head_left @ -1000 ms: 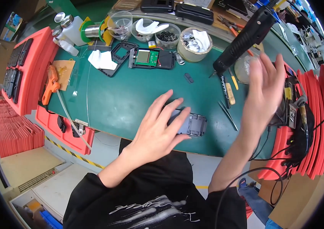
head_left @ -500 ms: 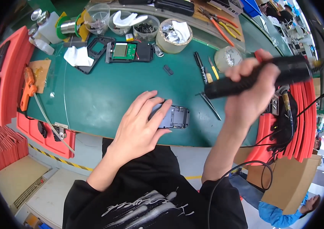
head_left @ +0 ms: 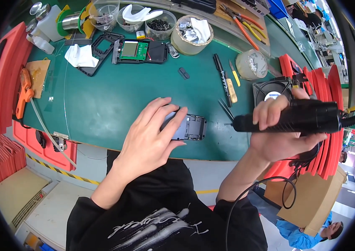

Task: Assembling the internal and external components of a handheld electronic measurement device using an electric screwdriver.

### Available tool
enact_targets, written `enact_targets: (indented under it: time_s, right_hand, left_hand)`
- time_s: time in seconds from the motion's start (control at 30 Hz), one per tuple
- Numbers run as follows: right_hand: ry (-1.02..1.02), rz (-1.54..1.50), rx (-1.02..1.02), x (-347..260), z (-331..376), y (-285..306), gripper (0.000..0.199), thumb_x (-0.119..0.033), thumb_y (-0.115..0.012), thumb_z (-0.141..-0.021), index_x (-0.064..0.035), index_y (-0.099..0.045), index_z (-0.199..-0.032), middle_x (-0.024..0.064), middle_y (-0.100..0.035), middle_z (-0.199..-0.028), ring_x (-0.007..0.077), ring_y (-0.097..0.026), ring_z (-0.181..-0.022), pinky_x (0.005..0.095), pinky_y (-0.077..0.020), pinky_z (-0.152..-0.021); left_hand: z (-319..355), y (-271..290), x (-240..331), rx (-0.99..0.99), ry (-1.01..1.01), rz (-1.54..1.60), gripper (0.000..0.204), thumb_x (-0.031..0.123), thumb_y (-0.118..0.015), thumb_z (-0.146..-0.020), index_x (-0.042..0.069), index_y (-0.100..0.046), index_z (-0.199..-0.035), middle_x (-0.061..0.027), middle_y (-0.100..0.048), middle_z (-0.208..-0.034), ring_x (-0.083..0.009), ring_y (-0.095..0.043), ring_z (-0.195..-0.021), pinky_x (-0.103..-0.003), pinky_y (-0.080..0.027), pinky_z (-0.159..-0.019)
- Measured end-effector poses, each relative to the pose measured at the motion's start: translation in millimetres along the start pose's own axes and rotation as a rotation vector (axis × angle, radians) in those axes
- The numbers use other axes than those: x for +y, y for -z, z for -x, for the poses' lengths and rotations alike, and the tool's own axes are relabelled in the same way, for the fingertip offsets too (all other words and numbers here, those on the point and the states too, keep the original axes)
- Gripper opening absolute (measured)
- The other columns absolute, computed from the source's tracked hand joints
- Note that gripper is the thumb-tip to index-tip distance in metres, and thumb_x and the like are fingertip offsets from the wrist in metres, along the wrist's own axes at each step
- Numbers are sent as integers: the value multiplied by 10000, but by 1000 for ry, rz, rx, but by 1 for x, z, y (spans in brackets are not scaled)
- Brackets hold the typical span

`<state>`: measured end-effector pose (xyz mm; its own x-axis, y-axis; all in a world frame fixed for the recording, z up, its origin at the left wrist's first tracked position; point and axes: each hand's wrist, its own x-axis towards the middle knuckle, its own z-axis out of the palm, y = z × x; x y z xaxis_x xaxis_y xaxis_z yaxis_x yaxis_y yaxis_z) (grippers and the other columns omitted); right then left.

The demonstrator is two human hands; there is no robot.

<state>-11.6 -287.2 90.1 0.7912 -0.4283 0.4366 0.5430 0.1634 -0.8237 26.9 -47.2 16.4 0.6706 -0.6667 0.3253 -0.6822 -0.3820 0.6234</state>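
On the green mat, my left hand [head_left: 146,129] curls its thumb and fingers around a dark grey handheld-device housing [head_left: 195,127] and steadies it flat. The housing's right end shows a recessed compartment; the rest is partly hidden under my fingers. My right hand [head_left: 269,144] grips a black electric screwdriver [head_left: 288,119] lying nearly level, its thin bit pointing left. Bit and housing are apart. Tweezers [head_left: 226,108] lie on the mat just left of the bit. Farther back is a small dark oval part [head_left: 183,73].
An opened device with a green circuit board [head_left: 133,50] lies behind, near tubs of screws and scraps [head_left: 192,35]. A marker [head_left: 222,79], a knife [head_left: 235,75], a tape roll [head_left: 251,65] and a fan [head_left: 259,90] are at right. An orange glue gun [head_left: 25,92] sits left.
My right hand has brought the screwdriver down and slightly right, uncovering the fan behind it. My left hand keeps the same hold on the housing.
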Motion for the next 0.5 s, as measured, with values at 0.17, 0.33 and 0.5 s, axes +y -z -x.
enact_targets:
  time_s: [0.17, 0.33, 0.5]
  right_hand:
    - [-17, 133, 52, -10, 11, 13, 673, -609, -486, -1024, -25, -471, -1356, 31, -481, -633, 138, -424, -468, 281, -395, -494]
    - [-43, 35, 178, -21, 8, 25, 529, -397, -632, -1024, -61, -397, -1360, 45, -503, -635, 161, -482, -475, 300, -428, -476]
    - [72, -175, -128, -24, 25, -3, 551, -301, -728, -962, -90, -347, -1299, 36, -510, -643, 157, -486, -494, 302, -444, -492]
  left_hand:
    - [-2, -1, 0, -7, 2, -1, 691, 136, -866, -703, 27, -610, -1335, -142, -569, -1276, -382, -526, -1285, -489, -495, -1032]
    - [0, 1, 0, -7, 6, 5, 688, 129, -863, -704, 30, -613, -1337, -142, -575, -1272, -382, -530, -1283, -490, -495, -1029]
    - [-1, 1, 1, -2, 13, -2, 685, 127, -862, -700, 31, -619, -1333, -142, -579, -1266, -382, -534, -1280, -491, -496, -1025]
